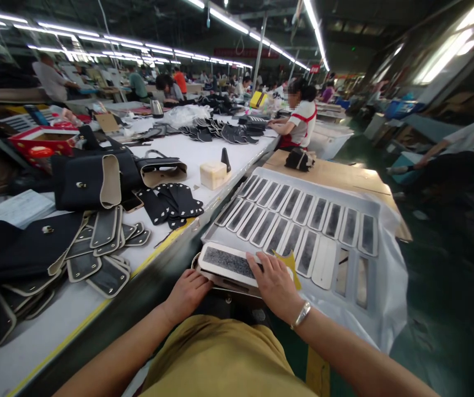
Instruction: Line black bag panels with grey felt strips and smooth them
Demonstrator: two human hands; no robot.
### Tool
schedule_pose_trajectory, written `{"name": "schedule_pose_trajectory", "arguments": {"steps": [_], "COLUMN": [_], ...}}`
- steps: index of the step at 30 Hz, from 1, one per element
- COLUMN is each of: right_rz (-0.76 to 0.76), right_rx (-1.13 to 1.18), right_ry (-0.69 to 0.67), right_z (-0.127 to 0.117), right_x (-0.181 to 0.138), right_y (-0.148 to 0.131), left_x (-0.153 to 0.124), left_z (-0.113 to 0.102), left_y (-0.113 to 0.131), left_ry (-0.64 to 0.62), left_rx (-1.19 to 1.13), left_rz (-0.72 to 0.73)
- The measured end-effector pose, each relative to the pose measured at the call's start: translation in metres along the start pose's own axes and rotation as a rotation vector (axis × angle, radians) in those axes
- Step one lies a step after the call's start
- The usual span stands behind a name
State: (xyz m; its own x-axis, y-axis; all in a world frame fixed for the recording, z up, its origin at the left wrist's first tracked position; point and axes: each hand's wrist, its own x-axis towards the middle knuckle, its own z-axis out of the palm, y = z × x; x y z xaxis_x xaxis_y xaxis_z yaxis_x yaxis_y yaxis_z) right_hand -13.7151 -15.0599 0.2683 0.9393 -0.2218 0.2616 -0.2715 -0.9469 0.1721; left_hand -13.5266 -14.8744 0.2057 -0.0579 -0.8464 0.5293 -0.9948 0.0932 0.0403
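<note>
A long rounded panel (226, 260), white-edged with a speckled dark grey middle, lies in front of my body. Beneath it is a dark bag-like piece (237, 292), mostly hidden by the panel and my hands. My left hand (189, 295) has its fingers closed around the near left edge of that piece, under the panel's left end. Over the panel's right end, my right hand (276, 284) curls its fingers onto the grey surface, gripping it. A yellow scrap (289, 264) of sheet sits just beyond the right hand.
To the right, a plastic-covered board (344, 309) holds rows of similar panels (303, 209). The white worktable (154, 270) on the left carries black bags (84, 182), strap pieces (104, 237) and a cream block (213, 175). A co-worker (301, 121) sits farther along.
</note>
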Motion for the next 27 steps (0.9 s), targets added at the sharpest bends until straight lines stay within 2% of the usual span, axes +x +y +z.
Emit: {"name": "schedule_pose_trajectory", "arguments": {"steps": [4,10,16,20,27], "right_rz": [-0.081,-0.325,-0.229,-0.321,-0.396], "right_rx": [-0.011,0.089,-0.042,-0.046,-0.036], "right_ry": [-0.009,-0.114,-0.105,-0.132,-0.211], "right_z": [0.004,-0.002,0.001,-0.001,0.001], "right_x": [0.009,0.007,0.016,0.013,0.016], "right_y": [-0.013,0.016,0.001,0.001,0.007], "left_x": [0.000,-0.002,-0.002,0.000,0.001], "left_z": [-0.003,-0.005,-0.005,-0.008,-0.011], "left_y": [0.002,0.004,0.001,0.001,0.000], "left_ry": [-0.010,0.044,-0.008,-0.019,-0.051], "left_rx": [0.029,-0.002,-0.016,-0.021,-0.020], "left_rz": [-0.015,0.000,0.038,0.055,0.067]}}
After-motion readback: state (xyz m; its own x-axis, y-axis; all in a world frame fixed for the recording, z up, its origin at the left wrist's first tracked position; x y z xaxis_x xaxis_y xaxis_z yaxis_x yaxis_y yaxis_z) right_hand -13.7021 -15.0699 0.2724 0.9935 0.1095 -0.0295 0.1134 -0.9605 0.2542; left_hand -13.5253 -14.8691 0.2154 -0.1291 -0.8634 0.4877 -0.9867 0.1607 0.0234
